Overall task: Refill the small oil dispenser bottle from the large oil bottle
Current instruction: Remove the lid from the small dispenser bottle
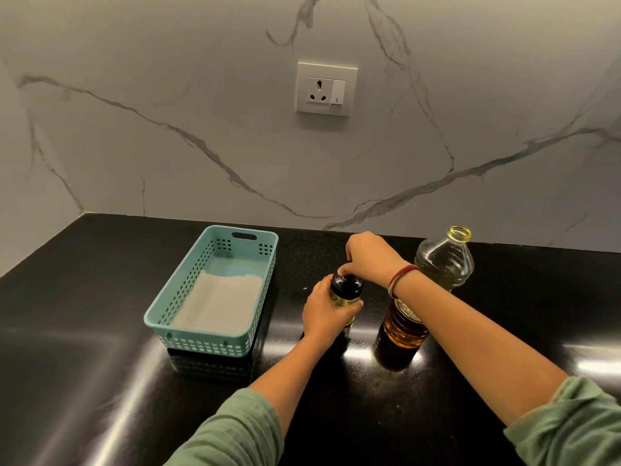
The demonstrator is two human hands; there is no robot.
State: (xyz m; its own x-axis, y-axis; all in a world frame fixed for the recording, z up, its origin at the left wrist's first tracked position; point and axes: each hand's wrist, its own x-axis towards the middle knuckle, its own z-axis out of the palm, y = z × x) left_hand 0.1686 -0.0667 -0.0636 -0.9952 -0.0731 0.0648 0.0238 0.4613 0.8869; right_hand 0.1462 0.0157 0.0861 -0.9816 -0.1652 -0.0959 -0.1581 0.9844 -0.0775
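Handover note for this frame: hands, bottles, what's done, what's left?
Left hand grips the dispenser, upright on the counter.
Right hand pinches its black cap, which is on.
Large bottle stands uncapped beyond the right wrist, with an amber bottle in front of it.
Done: the dispenser shows some oil; I cannot tell if pouring has happened.
Left: if unfilled, remove the cap, pour and recap.

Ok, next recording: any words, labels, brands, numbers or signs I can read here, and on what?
"I", a single vertical stroke: on the rocker switch of the wall socket plate.
Label on the amber bottle: partly hidden by the right forearm, too blurred to read.
Large oil bottle, small dispenser bottle, teal basket: no text visible.
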